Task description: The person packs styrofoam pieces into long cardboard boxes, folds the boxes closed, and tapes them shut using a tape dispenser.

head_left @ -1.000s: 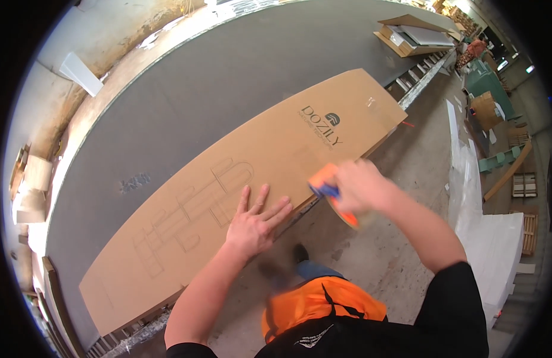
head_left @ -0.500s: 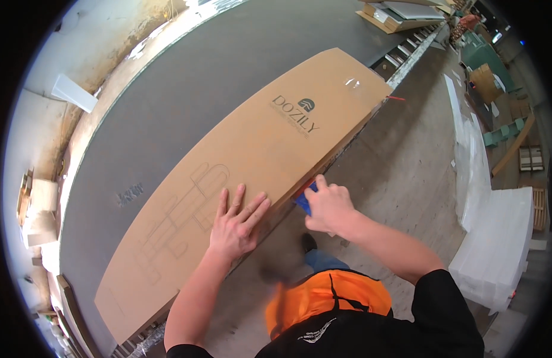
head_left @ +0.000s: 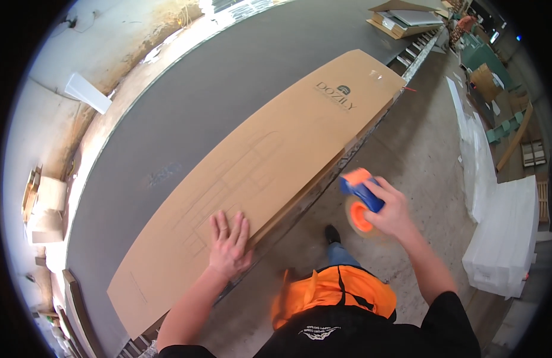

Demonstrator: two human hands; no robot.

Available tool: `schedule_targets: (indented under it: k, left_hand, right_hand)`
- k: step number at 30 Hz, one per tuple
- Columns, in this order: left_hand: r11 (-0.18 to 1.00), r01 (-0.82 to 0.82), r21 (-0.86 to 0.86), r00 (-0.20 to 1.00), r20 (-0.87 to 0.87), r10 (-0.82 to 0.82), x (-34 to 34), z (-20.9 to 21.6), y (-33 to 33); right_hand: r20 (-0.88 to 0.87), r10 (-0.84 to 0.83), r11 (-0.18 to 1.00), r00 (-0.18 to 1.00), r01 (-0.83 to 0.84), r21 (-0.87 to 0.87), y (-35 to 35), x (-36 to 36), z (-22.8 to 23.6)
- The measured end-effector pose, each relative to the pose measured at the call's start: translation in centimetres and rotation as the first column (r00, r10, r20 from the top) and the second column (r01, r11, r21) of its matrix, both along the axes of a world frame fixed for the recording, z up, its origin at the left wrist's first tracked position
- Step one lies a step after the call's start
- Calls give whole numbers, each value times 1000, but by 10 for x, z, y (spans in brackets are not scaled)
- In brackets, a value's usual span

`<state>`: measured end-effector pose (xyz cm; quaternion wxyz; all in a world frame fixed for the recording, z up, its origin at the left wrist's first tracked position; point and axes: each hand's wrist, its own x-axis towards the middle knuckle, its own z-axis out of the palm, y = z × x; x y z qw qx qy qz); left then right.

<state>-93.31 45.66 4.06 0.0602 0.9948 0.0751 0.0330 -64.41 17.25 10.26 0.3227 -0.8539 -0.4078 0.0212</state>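
Observation:
A long, flat cardboard box point(head_left: 300, 137) lies at a slant on the dark work surface, with printing and a line drawing on its top. My left hand point(head_left: 230, 243) rests flat on the box near its near edge, fingers stretched out. Off to the right of the box, above the floor, my right hand point(head_left: 388, 206) grips a blue and orange tape dispenser point(head_left: 365, 190) with a tape roll on it. The dispenser is apart from the box and slightly blurred. A strip of clear tape point(head_left: 376, 75) shines near the box's far end.
The dark table point(head_left: 139, 140) stretches behind the box, beside a roller conveyor point(head_left: 407, 56). More flat boxes point(head_left: 404, 22) are stacked at its far end. White foam sheets point(head_left: 500, 238) stand to the right. A person point(head_left: 464, 28) is far off at upper right.
My right hand has drawn the tape dispenser away from the box's near side, out to the right. My left hand has shifted toward the near-left part of the box, still flat on it.

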Motion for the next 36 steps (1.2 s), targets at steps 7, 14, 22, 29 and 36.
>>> schedule_targets:
  k: [7, 14, 22, 29, 36]
  left_hand:
    - [999, -14, -44, 984, 174, 21, -18, -15, 1]
    - [999, -1, -43, 956, 295, 14, -38, -25, 5]
    - [1000, -22, 2, 943, 333, 21, -40, -21, 5]
    - [1000, -20, 1, 944, 330, 19, -43, -24, 5]
    - [999, -35, -37, 946, 322, 45, -66, -25, 6]
  right_hand:
    - [145, 342, 922, 928, -302, -244, 219, -82, 80]
    - [-371, 409, 204, 834, -480, -853, 136, -127, 24]
    - [-377, 409, 872, 831, -477, -107, 80, -112, 42]
    - [-128, 339, 620, 932, -323, -715, 237, -120, 92]
    - [-157, 446, 478, 881, -383, -791, 133, -147, 27]
